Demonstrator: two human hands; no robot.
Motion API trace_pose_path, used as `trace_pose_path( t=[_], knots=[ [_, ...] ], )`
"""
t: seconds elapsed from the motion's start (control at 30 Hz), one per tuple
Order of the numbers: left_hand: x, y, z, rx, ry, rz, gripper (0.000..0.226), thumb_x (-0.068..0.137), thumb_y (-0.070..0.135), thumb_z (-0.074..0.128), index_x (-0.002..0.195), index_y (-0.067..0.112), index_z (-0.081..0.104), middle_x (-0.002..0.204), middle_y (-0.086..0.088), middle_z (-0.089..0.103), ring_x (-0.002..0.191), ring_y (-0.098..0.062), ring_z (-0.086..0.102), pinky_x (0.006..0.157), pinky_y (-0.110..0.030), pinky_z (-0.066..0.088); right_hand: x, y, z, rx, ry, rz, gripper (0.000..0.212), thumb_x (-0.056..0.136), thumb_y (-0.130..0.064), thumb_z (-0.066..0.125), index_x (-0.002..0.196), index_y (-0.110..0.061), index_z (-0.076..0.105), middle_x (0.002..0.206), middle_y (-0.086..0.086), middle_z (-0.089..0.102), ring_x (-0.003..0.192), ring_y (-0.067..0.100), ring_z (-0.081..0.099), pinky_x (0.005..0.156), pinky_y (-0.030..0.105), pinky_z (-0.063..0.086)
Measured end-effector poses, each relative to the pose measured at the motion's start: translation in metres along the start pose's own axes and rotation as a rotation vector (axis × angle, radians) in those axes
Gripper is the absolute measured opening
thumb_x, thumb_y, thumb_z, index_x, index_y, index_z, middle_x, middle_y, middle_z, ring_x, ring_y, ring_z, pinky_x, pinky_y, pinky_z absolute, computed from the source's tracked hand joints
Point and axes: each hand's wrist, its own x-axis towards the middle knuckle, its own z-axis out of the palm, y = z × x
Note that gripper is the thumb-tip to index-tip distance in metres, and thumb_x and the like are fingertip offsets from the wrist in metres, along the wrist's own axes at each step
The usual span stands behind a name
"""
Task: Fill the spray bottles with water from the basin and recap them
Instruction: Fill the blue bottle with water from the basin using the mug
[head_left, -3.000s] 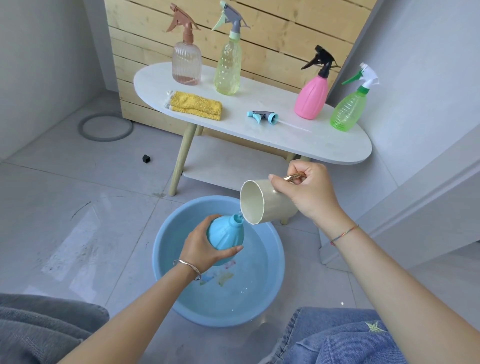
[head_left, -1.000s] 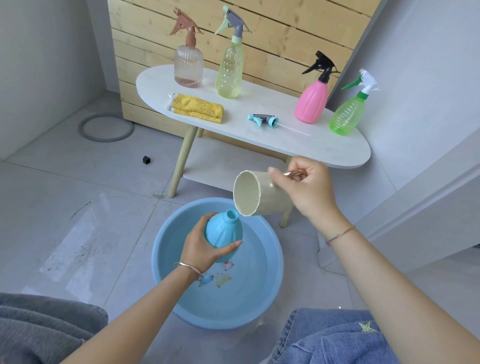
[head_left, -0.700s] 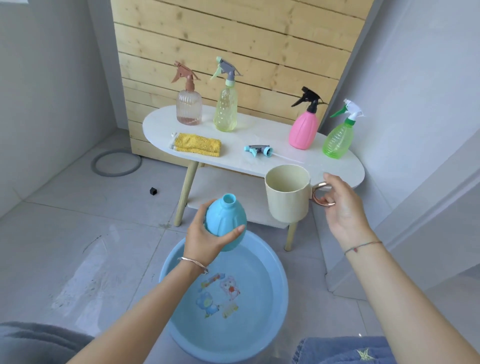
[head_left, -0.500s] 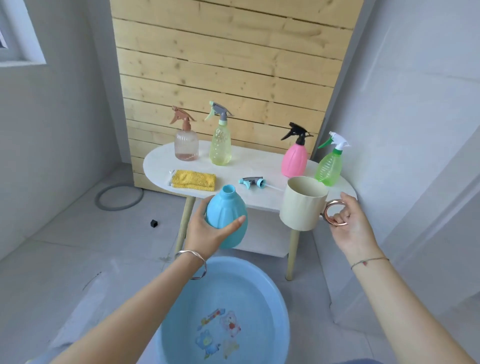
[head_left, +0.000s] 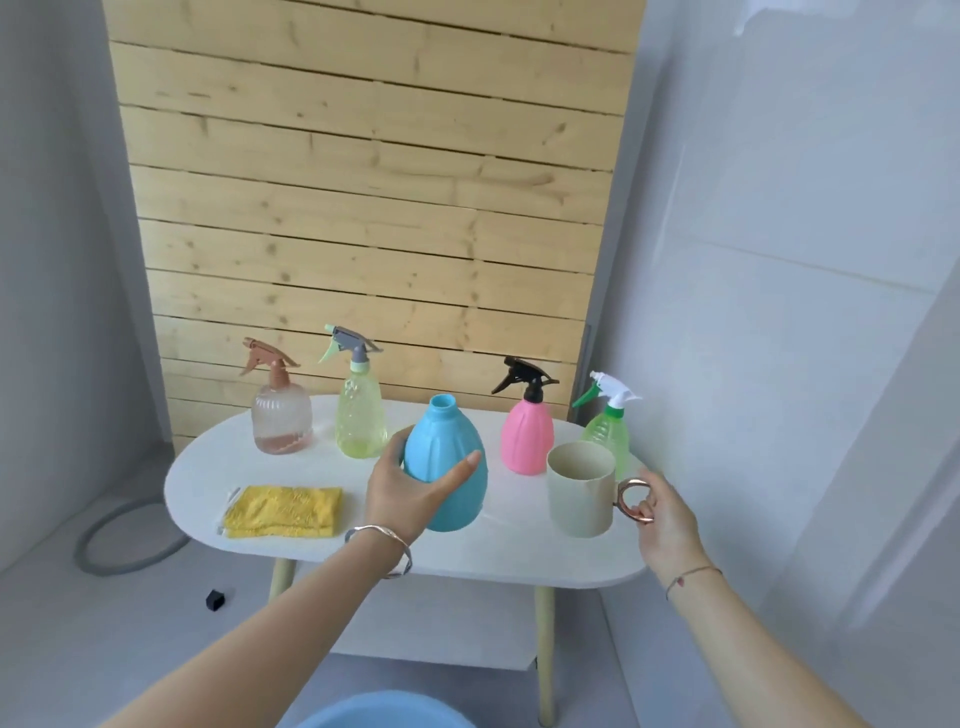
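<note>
The left hand (head_left: 410, 499) is clamped on the blue bottle (head_left: 449, 467): the thumb lies across its front and the fingers curl round its left side. The blue bottle is upright with its neck open, at the middle of the white counter (head_left: 208, 493). I cannot tell if its base touches the counter. The right hand (head_left: 662, 519) holds the cup (head_left: 579, 488) by its copper ring handle, the fingers closed round the ring. The cup is upright, at 3 o'clock from the blue bottle, near the right end of the counter.

Four capped bottles stand along the far edge, in front of the wooden wall (head_left: 363, 208). Seen from the blue bottle, the clear bottle (head_left: 282, 421) is at 10 o'clock, the yellow bottle (head_left: 360, 415) at 11 o'clock just beside it, and the pink bottle (head_left: 525, 436) at 2 o'clock. The green bottle (head_left: 605, 436) stands behind the cup and is partly hidden by it. A folded yellow cloth (head_left: 283, 512) lies at 8 o'clock. The rim of the basin (head_left: 384, 714) shows at 6 o'clock, below the counter. A grey ring (head_left: 104, 545) lies on the floor at 9 o'clock.
</note>
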Motion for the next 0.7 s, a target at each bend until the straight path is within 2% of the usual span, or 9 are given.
trace_pose_path(
  t=[0.07, 0.37, 0.43, 0.57, 0.7],
  knots=[
    [0.012, -0.01, 0.012, 0.004, 0.004, -0.014, 0.084, 0.041, 0.066, 0.077, 0.112, 0.029, 0.056, 0.101, 0.007, 0.065, 0.092, -0.013, 0.064, 0.077, -0.032, 0.055, 0.017, 0.012, 0.002, -0.028, 0.02, 0.002, 0.037, 0.086, -0.014, 0.063, 0.061, -0.018, 0.037, 0.061, -0.001, 0.024, 0.056, 0.014, 0.023, 0.057, 0.024, 0.021],
    [0.02, -0.04, 0.031, 0.009, 0.001, -0.04, 0.081, 0.039, 0.066, 0.076, 0.11, 0.031, 0.057, 0.098, 0.011, 0.064, 0.089, -0.006, 0.063, 0.071, -0.024, 0.051, 0.049, 0.05, -0.007, 0.015, -0.032, 0.056, 0.038, 0.087, -0.01, 0.062, 0.061, -0.018, 0.036, 0.045, -0.008, 0.026, 0.054, 0.014, 0.024, 0.058, 0.024, 0.028],
    [0.02, -0.042, 0.032, 0.017, 0.0, -0.041, 0.084, 0.038, 0.068, 0.074, 0.111, 0.03, 0.057, 0.098, 0.01, 0.065, 0.089, -0.007, 0.063, 0.071, -0.024, 0.051, 0.051, 0.055, -0.007, 0.006, -0.034, 0.049, 0.038, 0.088, -0.012, 0.063, 0.061, -0.017, 0.037, 0.048, -0.006, 0.03, 0.055, 0.015, 0.026, 0.06, 0.023, 0.029],
    [0.02, -0.042, 0.033, 0.033, -0.005, -0.041, 0.086, 0.038, 0.069, 0.073, 0.113, 0.03, 0.056, 0.099, 0.011, 0.064, 0.089, -0.006, 0.062, 0.069, -0.022, 0.049, 0.048, 0.057, -0.01, -0.193, -0.06, -0.026, 0.035, 0.086, -0.022, 0.069, 0.062, -0.012, 0.045, 0.061, 0.001, 0.037, 0.062, 0.016, 0.035, 0.064, 0.023, 0.03],
    [0.018, -0.043, 0.032, 0.036, -0.019, -0.034, 0.086, 0.038, 0.068, 0.073, 0.113, 0.03, 0.055, 0.1, 0.01, 0.064, 0.09, -0.007, 0.062, 0.069, -0.022, 0.049, 0.042, 0.054, -0.018, -0.385, -0.113, -0.154, 0.024, 0.087, -0.024, 0.069, 0.075, -0.005, 0.061, 0.067, 0.002, 0.053, 0.07, 0.018, 0.047, 0.063, 0.021, 0.038]
  ],
)
